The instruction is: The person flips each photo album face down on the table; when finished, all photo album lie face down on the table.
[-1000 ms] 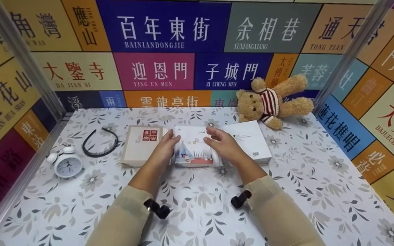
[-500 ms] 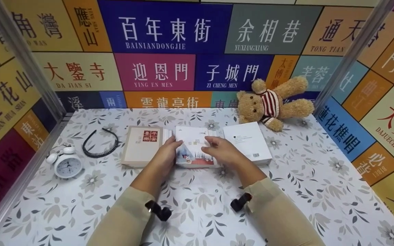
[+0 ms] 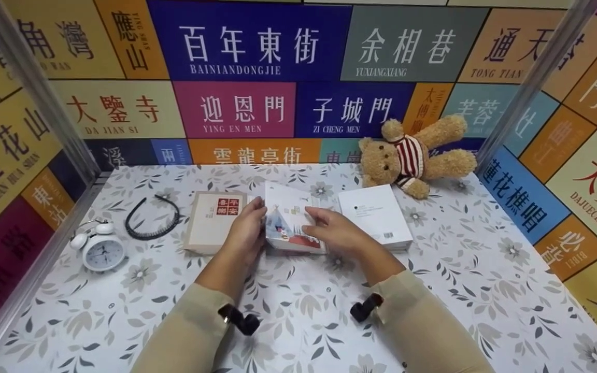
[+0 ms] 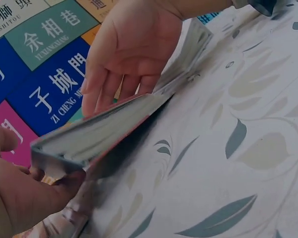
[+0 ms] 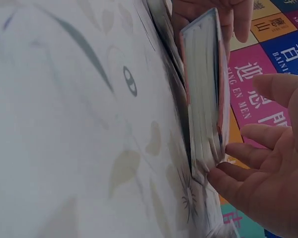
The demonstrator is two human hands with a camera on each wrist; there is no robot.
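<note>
In the head view, a book (image 3: 290, 223) with a white cover and a painted scene of blue and red lies between my hands, its left side raised off the table. My left hand (image 3: 248, 225) grips its left edge; in the left wrist view the thumb and fingers pinch the spine corner. My right hand (image 3: 337, 228) stays at the opposite edge, and in the right wrist view its fingers (image 5: 238, 173) are mostly straight, with fingertips touching the book's page side. What lies directly under the raised book is hard to make out.
A beige book (image 3: 215, 223) with red squares lies to the left, a white book (image 3: 376, 215) to the right. Further left are a black headband (image 3: 148, 233) and a white alarm clock (image 3: 102, 251). A teddy bear (image 3: 410, 158) lies at the back right.
My left hand has closed on the middle book's left edge and raised that side, so the book now tilts. The right hand has shifted slightly left against the book. Other objects have stayed put.
</note>
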